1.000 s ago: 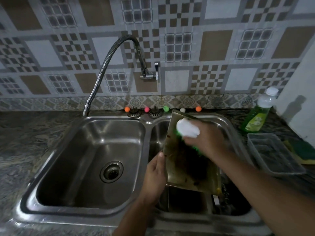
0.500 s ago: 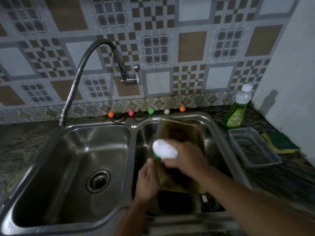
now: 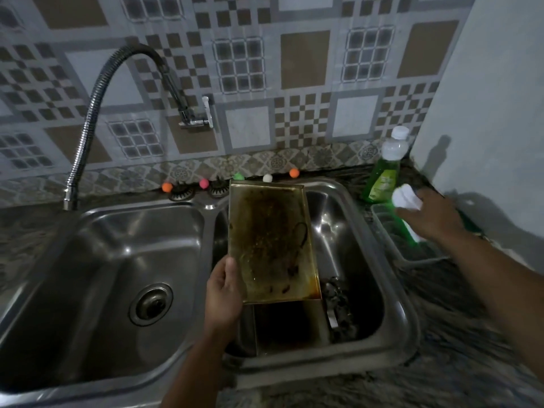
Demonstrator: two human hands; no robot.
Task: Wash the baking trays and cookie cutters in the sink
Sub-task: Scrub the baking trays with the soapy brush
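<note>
Swung away from tray since half a second ago: right hand (image 3: 432,216), now over clear container (image 3: 409,248) on counter, gripping green-and-white brush (image 3: 407,210). Left hand (image 3: 225,285) pinching lower-left edge of baking tray (image 3: 272,242), propped upright in right sink (image 3: 391,290) basin; surface brown, burnt, greasy.

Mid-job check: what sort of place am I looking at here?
Most likely a home kitchen, at the washing-up spot: a steel double sink set in a stone counter, a flexible tap on a patterned tile wall, and a green dish-soap bottle beside the stained baking tray.
</note>
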